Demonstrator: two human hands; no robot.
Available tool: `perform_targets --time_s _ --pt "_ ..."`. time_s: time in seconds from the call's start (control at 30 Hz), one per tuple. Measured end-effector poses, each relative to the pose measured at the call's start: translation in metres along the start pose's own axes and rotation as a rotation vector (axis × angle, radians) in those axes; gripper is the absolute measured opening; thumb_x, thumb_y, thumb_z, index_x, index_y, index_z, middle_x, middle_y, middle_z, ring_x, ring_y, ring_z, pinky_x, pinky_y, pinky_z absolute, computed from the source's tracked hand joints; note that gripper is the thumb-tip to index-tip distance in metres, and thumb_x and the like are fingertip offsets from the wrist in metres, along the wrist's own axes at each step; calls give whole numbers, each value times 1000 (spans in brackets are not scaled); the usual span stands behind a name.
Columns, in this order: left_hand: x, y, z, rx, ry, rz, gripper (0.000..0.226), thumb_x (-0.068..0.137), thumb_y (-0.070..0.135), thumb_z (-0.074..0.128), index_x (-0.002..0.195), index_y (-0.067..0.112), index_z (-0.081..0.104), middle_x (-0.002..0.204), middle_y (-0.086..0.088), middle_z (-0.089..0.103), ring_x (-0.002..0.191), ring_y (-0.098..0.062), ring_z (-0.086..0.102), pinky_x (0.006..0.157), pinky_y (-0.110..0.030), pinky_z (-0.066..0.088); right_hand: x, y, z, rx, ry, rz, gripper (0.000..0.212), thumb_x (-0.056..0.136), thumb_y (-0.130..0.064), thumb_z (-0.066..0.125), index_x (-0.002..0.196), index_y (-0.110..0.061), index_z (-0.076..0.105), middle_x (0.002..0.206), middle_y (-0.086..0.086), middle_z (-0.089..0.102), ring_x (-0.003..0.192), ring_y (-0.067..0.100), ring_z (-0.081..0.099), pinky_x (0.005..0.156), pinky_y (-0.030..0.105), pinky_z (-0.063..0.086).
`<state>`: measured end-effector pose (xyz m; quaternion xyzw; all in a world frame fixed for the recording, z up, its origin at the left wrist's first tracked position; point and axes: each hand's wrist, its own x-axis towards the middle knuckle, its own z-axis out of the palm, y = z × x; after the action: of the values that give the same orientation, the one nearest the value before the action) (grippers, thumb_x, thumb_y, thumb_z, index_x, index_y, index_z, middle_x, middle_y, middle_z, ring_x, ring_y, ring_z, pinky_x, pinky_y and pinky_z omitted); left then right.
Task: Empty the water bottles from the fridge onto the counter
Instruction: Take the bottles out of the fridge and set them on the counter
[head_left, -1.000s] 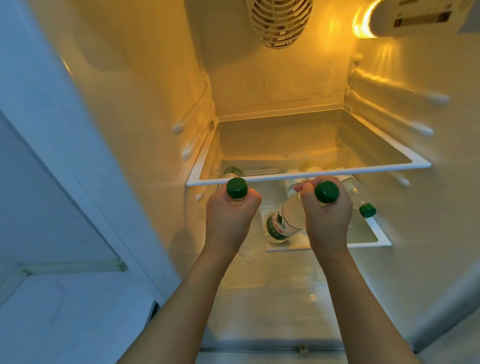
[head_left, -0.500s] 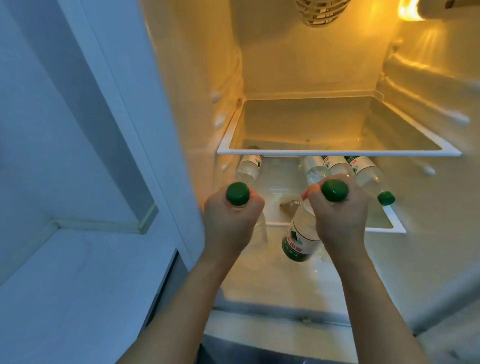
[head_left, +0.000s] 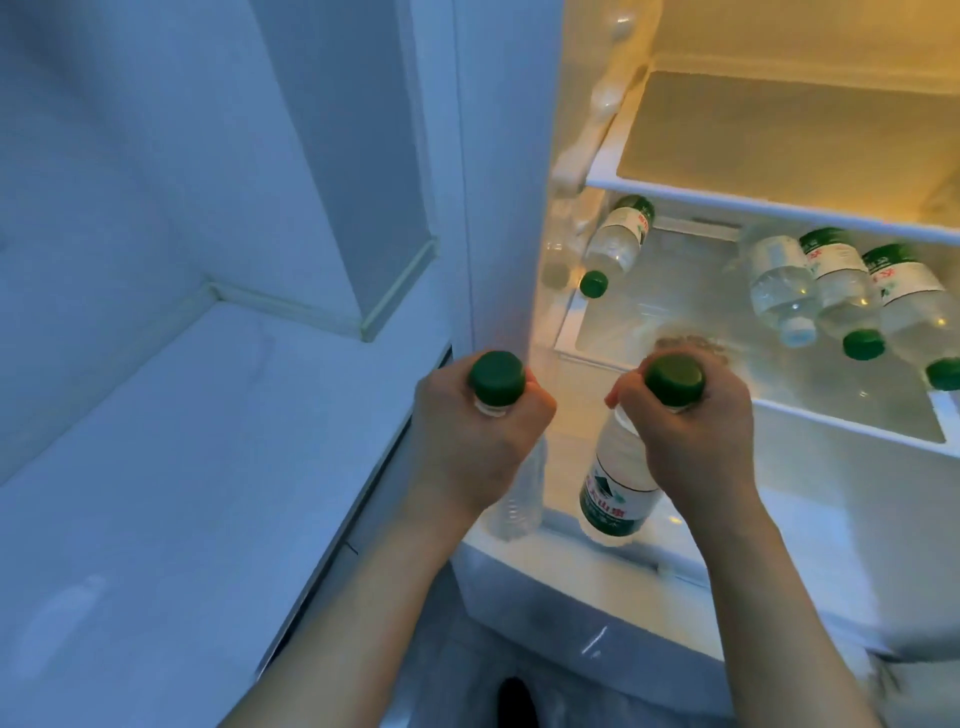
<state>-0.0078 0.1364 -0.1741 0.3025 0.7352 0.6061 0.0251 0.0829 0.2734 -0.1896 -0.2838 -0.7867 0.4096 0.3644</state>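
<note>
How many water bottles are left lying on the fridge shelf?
4 clear plastic, green-labelled water bottles: one at the shelf's left, three side by side at its right. More may hide behind.

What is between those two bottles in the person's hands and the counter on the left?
Nothing visible. The left hand and right hand each grip a bottle by its neck, the left bottle and the right bottle, in front of the open fridge. The counter lies just left, with bare surface showing.
</note>
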Motion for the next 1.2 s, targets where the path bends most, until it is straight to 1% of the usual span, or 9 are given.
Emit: perform_targets --time_s 0.2,0.33,0.47,0.67,0.83,0.93,1.03,1.1,1.2 --pt "-31 -14 -62 88 143 -128 23 65 23 57 62 1 63 63 -18 61 67 -30 58 58 -37 47 -25 -36 34 24 -132 -89 10 78 -11 67 72 -6 62 67 10 58 68 16 50 56 15 38" --pt "-66 -14 -119 112 272 -155 30 61 28 56 64 -1 61 65 -23 60 68 -36 58 59 -45 49 -59 -76 69 95 -259 -166 13 78 -11 67 71 -5 59 65 12 57 64 21 51 59 33 43" --pt "-104 -10 -173 136 394 -195 21 63 21 57 64 0 62 67 -20 63 71 -34 59 57 -37 47 -101 -113 106 189 -374 -210 16 71 -18 63 67 -4 55 63 15 56 63 30 52 55 35 41" --pt "-176 -9 -256 199 587 -253 26 65 22 57 67 -3 62 74 -22 63 73 -34 58 58 -36 44 -173 -165 156 286 -624 -219 17 68 -23 59 70 -6 55 71 17 63 74 36 58 67 48 52" --pt "-247 -1 -320 284 781 -294 28 65 24 56 67 -4 63 73 -23 63 70 -35 57 59 -38 46 -242 -209 190 336 -819 -282 17 68 -21 60 70 -4 57 69 15 64 71 31 59 62 36 46" --pt "-298 9 -356 324 896 -320 29 65 22 56 67 -6 62 72 -25 62 61 -24 53 57 -38 44 -290 -232 207 376 -912 -319 18 67 -20 61 69 -2 57 70 20 62 70 34 57 59 36 44" --pt "-355 21 -386 385 993 -319 29 67 23 58 66 -5 63 70 -22 63 69 -33 59 63 -38 47 -341 -253 218 424 -998 -360 14 70 -13 64 68 -1 57 69 19 60 70 33 56 57 33 44" --pt "-390 28 -404 404 1059 -324 35 67 31 57 66 -3 63 70 -22 64 72 -34 60 64 -38 47 -374 -266 223 454 -1050 -389 11 74 -5 66 68 -1 57 70 20 59 71 34 56 58 34 44" --pt "-438 39 -425 439 1139 -360 31 66 29 56 64 -1 64 69 -20 64 73 -35 60 66 -42 48 -421 -286 229 500 -1125 -436 14 72 -6 65 69 2 55 71 23 57 73 37 54 60 40 45"
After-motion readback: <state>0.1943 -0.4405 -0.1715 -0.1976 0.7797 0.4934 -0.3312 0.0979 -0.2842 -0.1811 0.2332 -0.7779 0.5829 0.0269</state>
